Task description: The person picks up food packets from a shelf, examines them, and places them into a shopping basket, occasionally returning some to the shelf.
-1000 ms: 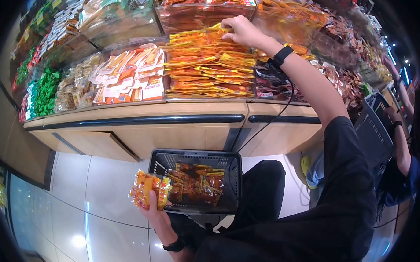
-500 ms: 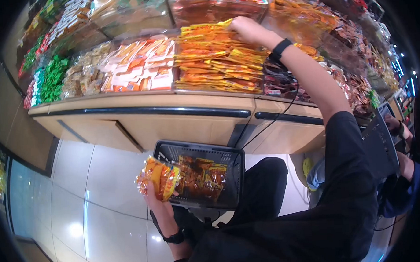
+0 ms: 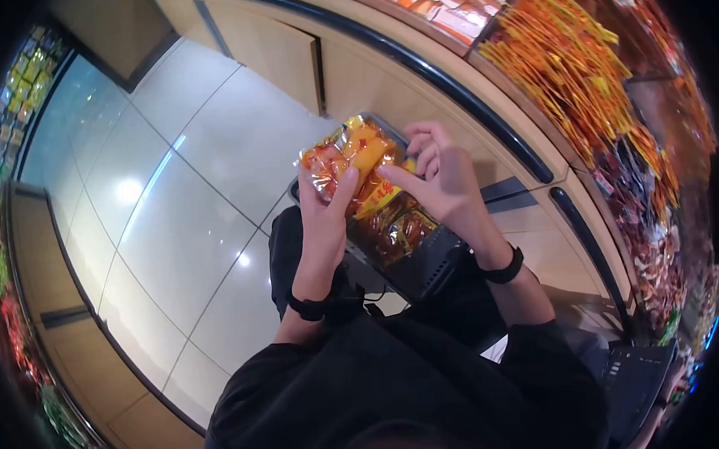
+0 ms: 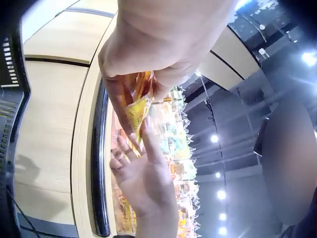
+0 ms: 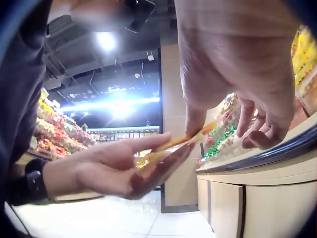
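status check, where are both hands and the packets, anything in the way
Left hand gripping packets. Right thumb touching them, fingers loosely bent. Held packets and hands partly block head view of basket.

left hand [image 3: 323, 226]: 1 | right hand [image 3: 454, 192]: 1 | dark wristbands [image 3: 503, 267]: 2 | baskets [image 3: 435, 271]: 2 | black rails [image 3: 450, 88]: 2 | held packets [image 3: 364, 156]: count unclear

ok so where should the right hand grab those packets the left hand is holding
Probably best pinched at the edge facing the right hand, coming from that side with thumb above and fingers below: the packets look thin and flat edge-on, and the left hand grips the other side.
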Demonstrator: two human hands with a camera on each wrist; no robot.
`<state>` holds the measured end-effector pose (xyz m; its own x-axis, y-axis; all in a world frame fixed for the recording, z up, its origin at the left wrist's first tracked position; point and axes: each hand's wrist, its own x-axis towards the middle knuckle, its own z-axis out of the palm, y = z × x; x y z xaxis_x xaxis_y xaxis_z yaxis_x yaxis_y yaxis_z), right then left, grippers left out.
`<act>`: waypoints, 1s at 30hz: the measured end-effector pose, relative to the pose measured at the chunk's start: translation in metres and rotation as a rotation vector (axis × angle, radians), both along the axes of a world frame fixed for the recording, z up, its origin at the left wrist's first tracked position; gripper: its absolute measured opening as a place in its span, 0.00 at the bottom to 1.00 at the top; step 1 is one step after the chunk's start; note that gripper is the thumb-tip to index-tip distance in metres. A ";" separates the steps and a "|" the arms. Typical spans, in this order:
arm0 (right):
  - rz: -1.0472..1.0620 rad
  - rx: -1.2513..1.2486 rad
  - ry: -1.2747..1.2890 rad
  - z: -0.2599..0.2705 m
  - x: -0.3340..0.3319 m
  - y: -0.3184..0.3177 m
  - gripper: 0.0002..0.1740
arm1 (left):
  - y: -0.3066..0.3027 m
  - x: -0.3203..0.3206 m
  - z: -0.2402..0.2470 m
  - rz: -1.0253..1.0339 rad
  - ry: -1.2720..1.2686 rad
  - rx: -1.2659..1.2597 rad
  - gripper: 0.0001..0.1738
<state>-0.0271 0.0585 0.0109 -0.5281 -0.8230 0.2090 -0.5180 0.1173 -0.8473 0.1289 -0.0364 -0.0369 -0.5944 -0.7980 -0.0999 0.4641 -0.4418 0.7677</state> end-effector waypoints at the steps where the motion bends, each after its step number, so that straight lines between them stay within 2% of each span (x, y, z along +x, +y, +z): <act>1: -0.058 -0.096 0.061 -0.010 0.000 -0.008 0.31 | -0.001 0.000 -0.001 0.013 0.001 -0.011 0.31; 2: -0.108 -0.043 0.104 -0.011 0.002 -0.004 0.23 | -0.001 0.000 0.001 0.044 -0.008 -0.006 0.31; 3: -0.107 -0.031 0.091 -0.016 0.000 -0.002 0.23 | 0.000 0.000 -0.001 0.044 -0.022 0.004 0.31; 5: 0.092 -0.055 -0.675 -0.022 -0.008 0.001 0.13 | 0.003 -0.004 -0.006 0.084 -0.070 -0.105 0.30; 6: 0.050 -0.082 -0.725 -0.022 -0.011 0.002 0.07 | 0.004 -0.004 -0.007 0.073 -0.078 -0.094 0.30; 8: 0.024 -0.072 -0.703 -0.026 -0.027 0.002 0.07 | 0.002 -0.004 -0.008 -0.025 -0.009 0.122 0.30; 11: -0.008 -0.124 -0.739 -0.013 -0.029 0.009 0.07 | 0.006 -0.004 -0.013 -0.168 -0.143 0.070 0.30; 13: 0.012 -0.062 -0.720 -0.013 -0.032 0.012 0.11 | 0.013 -0.008 -0.019 -0.206 -0.153 -0.019 0.30; 15: 0.017 -0.023 -0.745 -0.011 -0.036 0.015 0.13 | 0.017 -0.011 -0.022 -0.137 -0.145 -0.064 0.31; 17: 0.227 0.055 -0.583 -0.009 -0.043 0.024 0.15 | 0.016 -0.011 -0.023 -0.107 -0.142 -0.117 0.28; 19: 0.144 -0.008 -0.540 0.000 -0.043 0.032 0.14 | 0.009 -0.008 -0.026 -0.066 -0.104 -0.018 0.20; 20: 0.239 -0.123 -0.308 0.010 -0.044 0.036 0.09 | 0.005 -0.007 -0.029 -0.073 -0.105 -0.022 0.20; 21: 0.333 -0.233 -0.074 0.019 -0.044 0.038 0.05 | 0.001 -0.005 -0.032 -0.106 -0.091 0.053 0.20; 22: 0.415 -0.230 -0.028 0.026 -0.042 0.040 0.10 | -0.003 -0.002 -0.033 -0.136 -0.079 0.128 0.21; 23: 0.416 -0.234 -0.034 0.027 -0.037 0.040 0.10 | -0.007 0.001 -0.034 -0.164 -0.068 0.204 0.23; 24: 0.434 -0.245 0.081 0.027 -0.030 0.037 0.12 | -0.009 0.004 -0.034 -0.253 0.057 0.396 0.19; 25: 0.448 -0.257 0.194 0.027 -0.025 0.036 0.14 | -0.007 0.005 -0.030 -0.251 0.047 0.393 0.19; 26: 0.401 -0.216 0.244 0.025 -0.026 0.035 0.16 | 0.000 0.004 -0.027 -0.225 0.031 0.287 0.19; 28: 0.366 -0.192 0.232 0.018 -0.031 0.035 0.16 | 0.005 0.007 -0.019 -0.224 -0.034 0.070 0.22; 30: 0.357 -0.138 0.240 0.011 -0.043 0.035 0.15 | 0.007 0.009 -0.017 -0.197 -0.058 0.049 0.23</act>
<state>-0.0696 0.0939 0.0224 -0.1396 -0.9008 0.4113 -0.6894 -0.2098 -0.6934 0.1379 -0.0293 -0.0537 -0.7307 -0.6600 -0.1743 0.3202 -0.5569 0.7664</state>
